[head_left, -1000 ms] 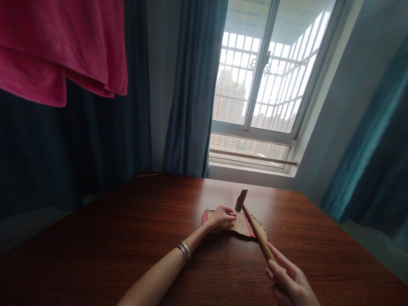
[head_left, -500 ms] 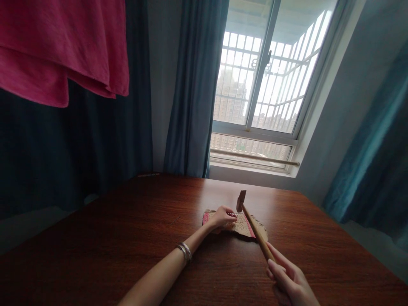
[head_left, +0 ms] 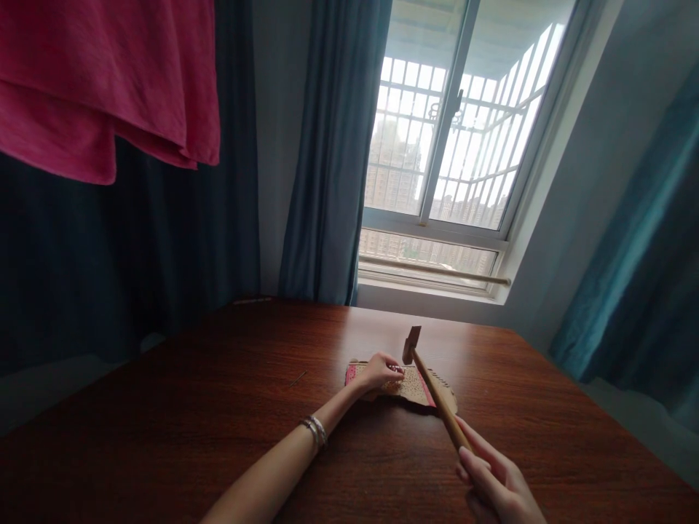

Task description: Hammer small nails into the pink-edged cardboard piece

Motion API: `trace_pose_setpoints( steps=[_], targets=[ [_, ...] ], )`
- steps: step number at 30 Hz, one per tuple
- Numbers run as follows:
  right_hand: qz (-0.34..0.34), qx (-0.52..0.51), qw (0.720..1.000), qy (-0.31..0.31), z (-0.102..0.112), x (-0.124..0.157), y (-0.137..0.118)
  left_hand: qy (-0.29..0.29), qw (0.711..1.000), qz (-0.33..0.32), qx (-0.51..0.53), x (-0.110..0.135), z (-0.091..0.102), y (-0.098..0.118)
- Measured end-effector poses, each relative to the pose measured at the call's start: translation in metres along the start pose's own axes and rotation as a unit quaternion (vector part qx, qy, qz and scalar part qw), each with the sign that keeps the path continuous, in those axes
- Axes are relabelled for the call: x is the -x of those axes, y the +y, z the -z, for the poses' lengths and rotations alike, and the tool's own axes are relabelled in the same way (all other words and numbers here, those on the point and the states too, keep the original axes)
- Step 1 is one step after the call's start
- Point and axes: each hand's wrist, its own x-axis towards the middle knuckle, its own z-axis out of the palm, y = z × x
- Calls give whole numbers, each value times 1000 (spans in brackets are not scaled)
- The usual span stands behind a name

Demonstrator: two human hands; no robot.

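My right hand [head_left: 496, 473] is wrapped round the wooden handle of a hammer [head_left: 441, 409]. The hammer head is raised, a little right of my left hand and above the board. With fingers pinched together, my left hand [head_left: 378, 371] rests over a ragged piece of cardboard [head_left: 418, 387], which is tan with pink bands and dotted with many small marks. What the left fingertips hold is too small to make out. Bracelets circle the left wrist. The cardboard lies flat on the brown wooden table [head_left: 218, 422].
A thin dark sliver [head_left: 298, 378] lies on the table left of the cardboard. Behind the table are a barred window [head_left: 437, 145] and blue curtains [head_left: 328, 160]. A pink cloth [head_left: 109, 87] hangs at the upper left.
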Motion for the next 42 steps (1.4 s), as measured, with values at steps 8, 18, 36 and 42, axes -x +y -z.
trace_pose_setpoints(
  steps=[8,18,36,42],
  targets=[
    [-20,4,1000,5,2,0,1,-10,1000,-8,22,-1,1,-1],
    [-5,11,1000,0,3,-1,5,-10,1000,-15,17,-1,2,-1],
    [-5,10,1000,1,4,0,7,-13,1000,6,12,0,3,2],
    [7,4,999,35,9,2,5,-15,1000,6,11,0,2,-1]
  ],
)
